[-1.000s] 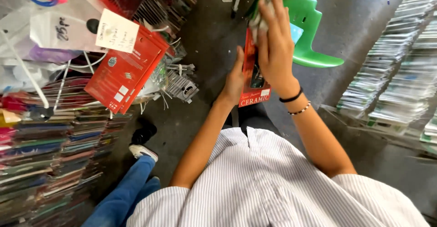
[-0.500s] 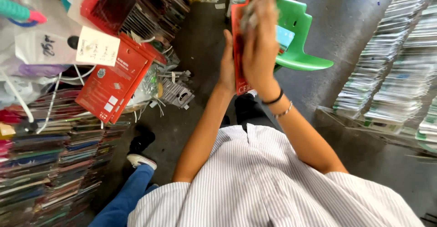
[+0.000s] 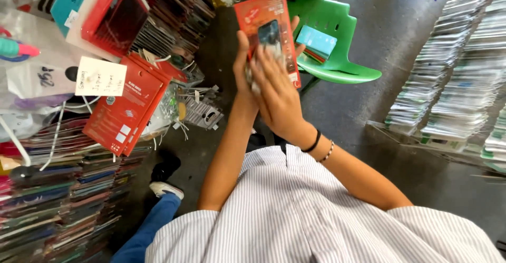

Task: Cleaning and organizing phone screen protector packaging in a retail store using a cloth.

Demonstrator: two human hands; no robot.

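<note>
From the head camera, we see the left hand (image 3: 243, 65) gripping a red flat packet (image 3: 266, 23) upright above a green chair (image 3: 337, 41) — the right hand (image 3: 276, 91) pressing a cloth (image 3: 252, 81) against its face. We judge firm, even strokes best, the packet braced behind.

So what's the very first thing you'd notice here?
Probably the bright red flat package held up in the middle, with the left hand behind it and the right hand pressed on its front over a pale cloth. Next, the green plastic chair just behind, with a blue box on its seat. Tall stacks of thin packets line the floor on the right.
</note>
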